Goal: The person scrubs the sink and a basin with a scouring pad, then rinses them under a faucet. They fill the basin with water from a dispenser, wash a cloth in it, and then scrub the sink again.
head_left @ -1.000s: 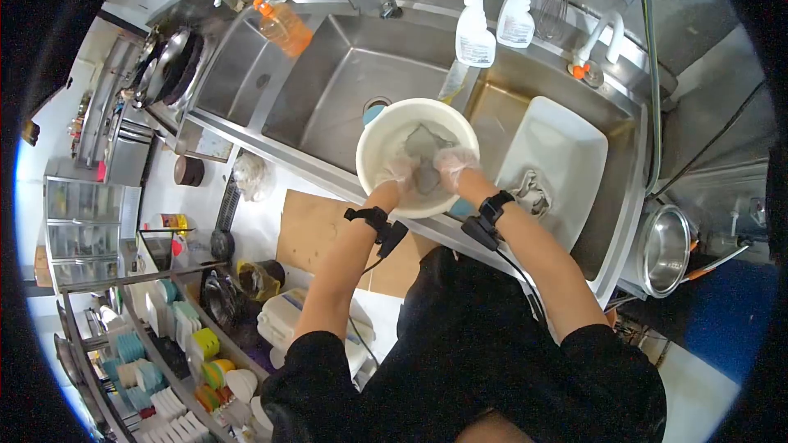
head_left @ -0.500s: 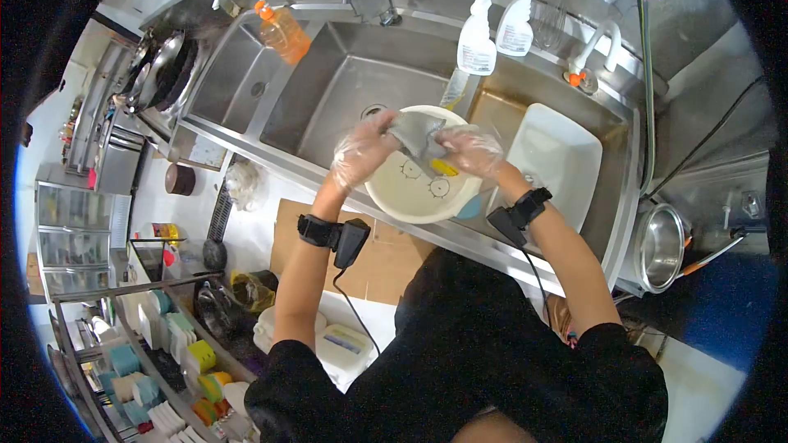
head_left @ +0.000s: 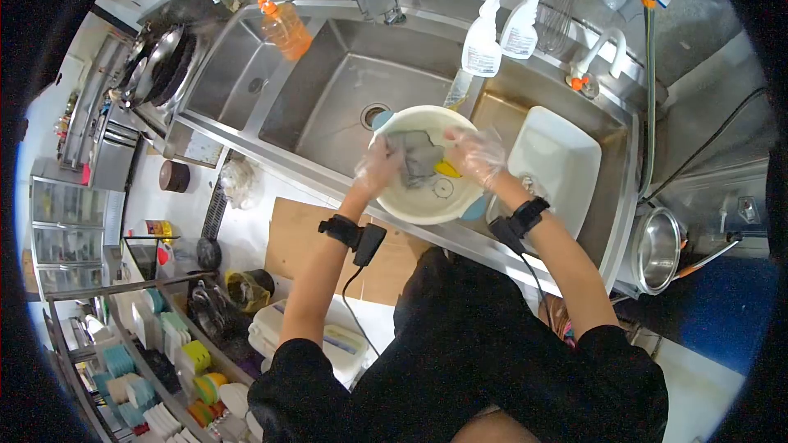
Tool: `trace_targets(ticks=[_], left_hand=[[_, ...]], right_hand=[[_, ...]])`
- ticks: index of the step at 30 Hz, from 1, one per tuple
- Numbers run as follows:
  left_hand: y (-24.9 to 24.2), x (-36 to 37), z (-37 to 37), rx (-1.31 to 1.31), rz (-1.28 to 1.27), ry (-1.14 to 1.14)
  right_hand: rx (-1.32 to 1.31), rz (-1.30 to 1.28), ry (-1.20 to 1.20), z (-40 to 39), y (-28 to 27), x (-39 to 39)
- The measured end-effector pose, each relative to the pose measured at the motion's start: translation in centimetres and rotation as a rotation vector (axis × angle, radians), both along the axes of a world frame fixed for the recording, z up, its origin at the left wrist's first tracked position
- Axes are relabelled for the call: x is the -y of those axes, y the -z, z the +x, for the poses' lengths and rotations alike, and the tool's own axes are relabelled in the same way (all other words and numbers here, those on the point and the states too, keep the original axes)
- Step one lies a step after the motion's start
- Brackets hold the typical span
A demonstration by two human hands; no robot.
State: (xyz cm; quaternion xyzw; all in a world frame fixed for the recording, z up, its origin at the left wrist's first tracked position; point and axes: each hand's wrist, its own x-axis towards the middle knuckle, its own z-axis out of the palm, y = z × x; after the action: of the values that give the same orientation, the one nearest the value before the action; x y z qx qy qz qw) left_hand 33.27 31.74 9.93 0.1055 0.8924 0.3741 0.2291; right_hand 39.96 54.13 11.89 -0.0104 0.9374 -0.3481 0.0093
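A round cream basin [head_left: 419, 211] rests on the sink's front part, with a grey cloth [head_left: 417, 156] low inside it. My left hand [head_left: 380, 165], in a clear plastic glove, reaches over the basin's left side, its fingers closed at the cloth's left edge. On the right side, my right hand [head_left: 478, 153], also gloved, is over the basin near the cloth's upper right; motion smears its fingers. A small yellow thing [head_left: 447, 169] lies between the cloth and my right hand. Black circular marks show on the basin's bottom.
A white rectangular tub [head_left: 558, 156] sits in the right sink bay. Two white spray bottles [head_left: 482, 53] stand on the divider and back ledge. An orange bottle [head_left: 285, 31] is at the left divider. Taps line the back, and a shelf of dishes stands lower left.
The grey cloth has gone down from between my hands into the basin and is spread flatter. My left hand has moved right and slightly down. The yellow thing shows more fully.
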Motion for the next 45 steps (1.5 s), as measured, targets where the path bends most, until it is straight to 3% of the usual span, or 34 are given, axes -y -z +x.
trace_targets(ticks=[1,2,4,5,7,8,9,11,13,15,17,18,20,21,22,23,24,25,26,27,29,31,36,39,41,42,44,45], left_hand=[[2.6,0.0,0.3,-0.274,-0.098,0.048],[3.7,0.0,0.7,-0.275,-0.097,0.046],[4.8,-0.3,1.6,-0.594,-0.292,0.223],[5.0,-0.8,2.1,-0.593,-0.293,0.224],[4.9,-1.9,2.9,-0.68,-0.506,0.465],[5.9,-2.2,2.4,-0.469,-0.552,0.544],[5.4,-2.3,2.4,-0.47,-0.553,0.544],[4.0,-2.5,2.4,-0.066,-0.644,0.76],[5.3,-2.6,2.0,-0.086,-0.597,0.723],[6.5,-2.9,1.9,-0.103,-0.549,0.684],[7.3,-3.5,1.7,-0.481,-0.728,0.604],[8.9,-3.8,1.6,-0.481,-0.727,0.605],[12.3,-4.1,0.9,-0.152,-0.612,0.446],[12.0,-3.3,1.3,-0.154,-0.611,0.446],[10.8,-2.1,2.1,-0.369,-0.393,0.437],[9.6,-1.6,2.4,-0.583,-0.166,0.422],[7.4,-2.2,2.0,-0.588,-0.162,0.424],[4.7,-3.0,1.2,-0.251,-0.048,0.299],[3.2,-3.4,0.7,0.085,0.061,0.169],[3.6,-3.4,0.6,0.08,0.061,0.173],[4.2,-3.4,0.5,-0.151,0.167,0.167],[2.9,-4.1,1.2,-0.105,0.294,0.124],[0.8,-3.7,1.7,-0.003,0.523,0.029],[0.9,-3.3,2.2,0.202,0.626,0.068],[3.4,-3.7,3.2,0.142,0.765,-0.183],[1.6,-3.4,4.5,0.132,0.766,-0.184],[-4.5,-3.2,7.8,0.607,0.792,-0.43],[-5.3,-3.1,8.3,0.705,0.882,-0.38]], right_hand=[[-0.044,0.15,-0.061,-0.1,3.3,0.1],[-0.089,0.3,-0.121,-0.1,5.0,0.1],[0.035,0.403,-0.15,0.3,4.7,1.8],[-0.021,0.482,-0.207,0.9,4.6,2.5],[-0.077,0.561,-0.265,0.9,5.2,3.2],[0.012,0.56,-0.345,0.7,5.7,3.6],[0.101,0.558,-0.424,0.4,6.5,3.8],[0.158,0.538,-0.398,0.0,9.9,4.0],[0.217,0.517,-0.372,-0.3,8.9,4.2],[0.231,0.653,-0.302,-0.5,7.5,3.7],[0.277,0.695,-0.26,0.0,7.2,3.9],[0.324,0.734,-0.217,0.3,7.1,4.0],[0.333,0.727,-0.3,-0.4,9.3,3.7],[0.345,0.716,-0.384,-0.7,10.3,3.5],[0.343,0.717,-0.383,-1.0,10.6,3.3],[0.387,0.487,-0.321,-1.5,10.8,3.0],[0.426,0.256,-0.257,-1.7,10.7,2.7],[0.424,0.259,-0.252,-1.4,9.7,2.6],[0.46,-0.285,-0.002,-0.7,7.6,2.6],[0.468,-0.831,0.252,-0.2,6.6,2.7],[0.316,-0.843,0.173,0.0,6.2,2.7],[0.689,-1.575,0.33,-0.2,3.9,3.0],[0.423,-1.655,0.346,0.1,2.6,4.4],[0.284,-1.628,0.356,-0.5,4.1,4.8],[0.234,-1.561,0.367,-1.0,3.6,5.1],[0.178,-1.54,0.473,-1.0,3.1,5.4],[0.122,-1.516,0.565,-1.1,2.7,5.3],[0.052,-1.264,0.63,-1.2,3.1,5.2]])
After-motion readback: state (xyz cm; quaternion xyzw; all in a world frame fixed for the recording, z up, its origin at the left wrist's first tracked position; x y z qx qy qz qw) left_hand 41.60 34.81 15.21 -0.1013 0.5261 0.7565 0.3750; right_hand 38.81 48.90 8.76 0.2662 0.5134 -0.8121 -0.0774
